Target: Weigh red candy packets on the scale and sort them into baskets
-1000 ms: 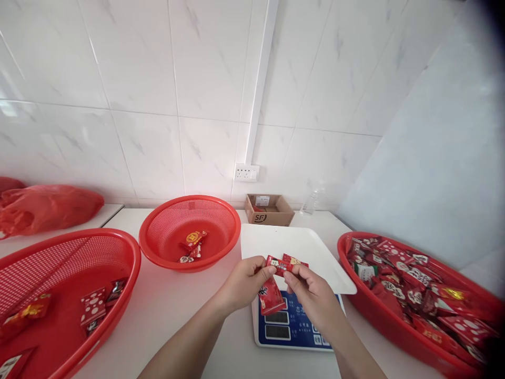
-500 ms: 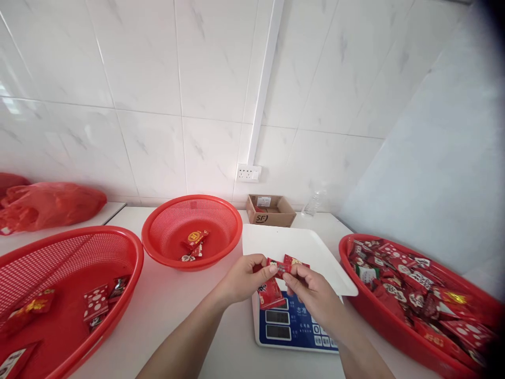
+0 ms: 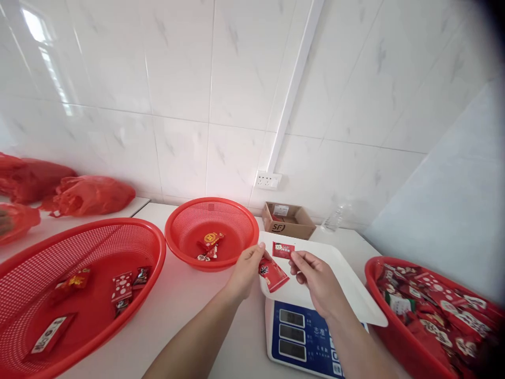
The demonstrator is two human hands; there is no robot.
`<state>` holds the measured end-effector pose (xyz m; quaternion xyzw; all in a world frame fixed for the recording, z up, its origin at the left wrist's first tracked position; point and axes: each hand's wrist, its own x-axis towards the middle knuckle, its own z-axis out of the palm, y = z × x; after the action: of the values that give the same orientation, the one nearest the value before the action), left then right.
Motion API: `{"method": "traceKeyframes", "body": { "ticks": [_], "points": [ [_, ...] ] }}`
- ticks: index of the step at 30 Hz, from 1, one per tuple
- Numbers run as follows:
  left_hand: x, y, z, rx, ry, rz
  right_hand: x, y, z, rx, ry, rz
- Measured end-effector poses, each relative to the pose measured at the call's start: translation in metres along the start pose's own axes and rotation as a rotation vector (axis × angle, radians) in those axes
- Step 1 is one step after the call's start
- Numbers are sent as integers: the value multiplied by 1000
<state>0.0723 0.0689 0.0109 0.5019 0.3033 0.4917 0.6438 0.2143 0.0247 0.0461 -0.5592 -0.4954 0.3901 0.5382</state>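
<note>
My left hand (image 3: 246, 270) is closed on a red candy packet (image 3: 273, 275) that hangs from its fingers over the near edge of the white scale tray (image 3: 347, 273). My right hand (image 3: 317, 279) pinches a smaller red candy packet (image 3: 283, 250) by its right end and holds it flat above the tray. The two hands are close together, just right of the round red basket (image 3: 185, 239), which holds a few wrapped candies (image 3: 210, 245).
A blue digital scale (image 3: 302, 337) sits under the tray. A large oval red basket (image 3: 23, 268) with several candies lies at left. Another red basket (image 3: 374, 273) full of candies is at right. A cardboard box (image 3: 290, 221), clear bottle (image 3: 335, 217) and red plastic bags (image 3: 89, 195) line the tiled wall.
The hands have drawn apart: the small packet held between both hands is now in my right hand alone. The view has swung left and the hands have moved toward the round basket.
</note>
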Motion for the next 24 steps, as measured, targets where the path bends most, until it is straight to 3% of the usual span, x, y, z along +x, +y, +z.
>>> {"method": "traceKeyframes", "body": {
  "ticks": [3, 8, 14, 19, 24],
  "points": [
    [4, -1, -5, -15, 14, -63, 10, 0, 4, 128, 43, 43],
    [2, -2, -1, 53, -74, -131, 31, 0, 13, 158, 25, 68],
    [-1, -3, 1, 110, -165, -167, 52, -23, 31, 13, -192, 88],
    [-4, 4, 1, 37, -213, -74, 36, -7, 14, -246, -143, -13],
    [-5, 2, 5, 40, -142, 88, 7, 11, -9, -297, -336, 69]
  ]
}}
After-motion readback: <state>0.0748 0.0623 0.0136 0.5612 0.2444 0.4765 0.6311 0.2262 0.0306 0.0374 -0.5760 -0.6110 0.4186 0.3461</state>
